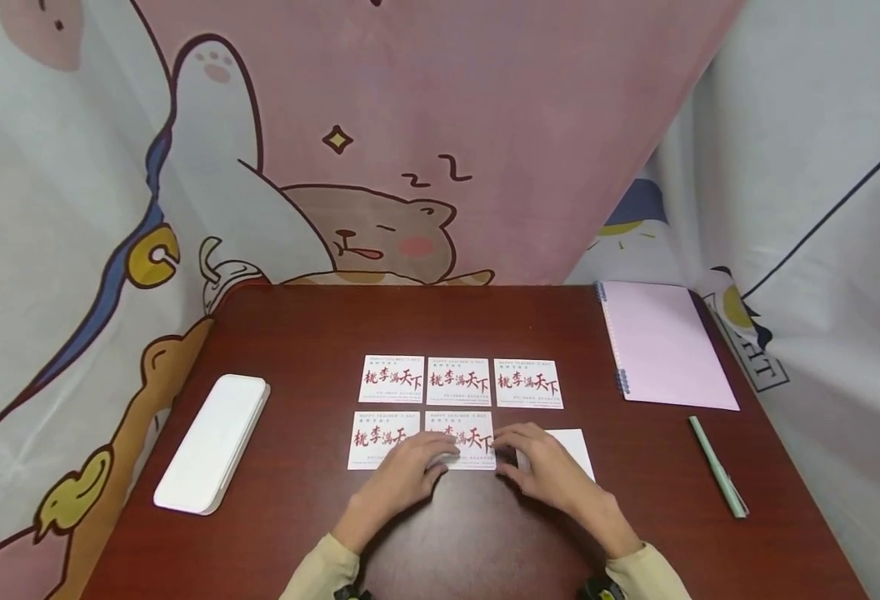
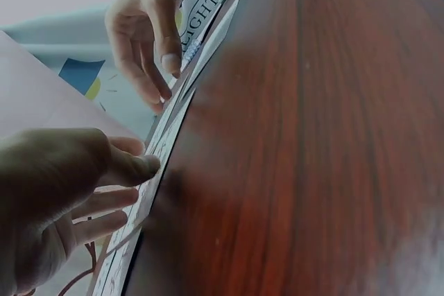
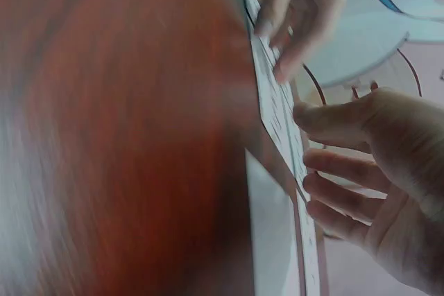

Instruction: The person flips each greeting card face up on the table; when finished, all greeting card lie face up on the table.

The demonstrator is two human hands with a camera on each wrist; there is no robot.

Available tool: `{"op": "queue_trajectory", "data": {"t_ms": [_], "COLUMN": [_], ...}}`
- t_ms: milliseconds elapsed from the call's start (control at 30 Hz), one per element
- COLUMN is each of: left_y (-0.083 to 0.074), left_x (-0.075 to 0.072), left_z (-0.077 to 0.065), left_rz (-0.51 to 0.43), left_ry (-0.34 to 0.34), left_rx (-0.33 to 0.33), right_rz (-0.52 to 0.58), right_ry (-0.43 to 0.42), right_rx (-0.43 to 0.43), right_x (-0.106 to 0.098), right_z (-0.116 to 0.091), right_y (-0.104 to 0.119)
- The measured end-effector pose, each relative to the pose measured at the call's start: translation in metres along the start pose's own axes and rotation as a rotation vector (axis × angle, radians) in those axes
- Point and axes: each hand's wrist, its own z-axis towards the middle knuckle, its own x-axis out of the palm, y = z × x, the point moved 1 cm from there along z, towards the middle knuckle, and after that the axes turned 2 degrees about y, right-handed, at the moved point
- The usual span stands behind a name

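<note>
My left hand (image 1: 410,465) rests over the left part of a white card printed in red characters (image 1: 467,442), the lower middle one of a layout. My right hand (image 1: 541,462) is at that card's right edge, thumb and fingers spread slightly apart. Neither hand visibly pinches anything; whether the fingertips touch the card is unclear. Partly behind the right hand lies a card with a plain white face (image 1: 575,447), also seen as a blank card (image 3: 267,223) in the right wrist view. Left of them lies another printed card (image 1: 380,429).
Three more printed cards form an upper row, with one card (image 1: 458,382) in its middle. A white case (image 1: 211,444) lies at the left of the dark wooden table (image 1: 440,533). On the right are a pink spiral notebook (image 1: 665,346) and a green pen (image 1: 717,467).
</note>
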Motion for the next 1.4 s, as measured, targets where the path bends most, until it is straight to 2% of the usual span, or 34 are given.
{"op": "queue_trajectory", "data": {"t_ms": [167, 367, 467, 633, 800, 900, 1000, 1233, 1400], "left_y": [-0.017, -0.048, -0.063, -0.077, -0.082, -0.081, -0.078, -0.074, -0.078], "left_x": [0.007, 0.024, 0.031, 0.039, 0.046, 0.050, 0.051, 0.052, 0.051], "left_z": [0.014, 0.046, 0.061, 0.079, 0.088, 0.092, 0.096, 0.106, 0.106], "left_rz": [0.003, 0.078, 0.130, 0.217, 0.310, 0.380, 0.410, 0.316, 0.232], "left_ry": [0.019, 0.061, 0.111, 0.216, 0.272, 0.272, 0.272, 0.287, 0.201], "left_rx": [-0.003, 0.051, 0.053, -0.002, -0.037, -0.023, -0.018, -0.092, -0.076], "right_rz": [0.004, -0.040, -0.036, -0.027, -0.033, -0.041, -0.044, -0.050, -0.022], "right_ry": [0.060, 0.158, 0.187, 0.192, 0.202, 0.213, 0.226, 0.226, 0.212], "right_rx": [0.117, 0.224, 0.249, 0.278, 0.321, 0.335, 0.339, 0.315, 0.358], "right_x": [-0.023, -0.044, -0.048, -0.052, -0.054, -0.055, -0.054, -0.054, -0.059], "right_z": [-0.012, -0.025, -0.031, -0.037, -0.044, -0.046, -0.045, -0.035, -0.033], "right_y": [-0.019, -0.035, -0.040, -0.048, -0.054, -0.055, -0.056, -0.057, -0.057]}}
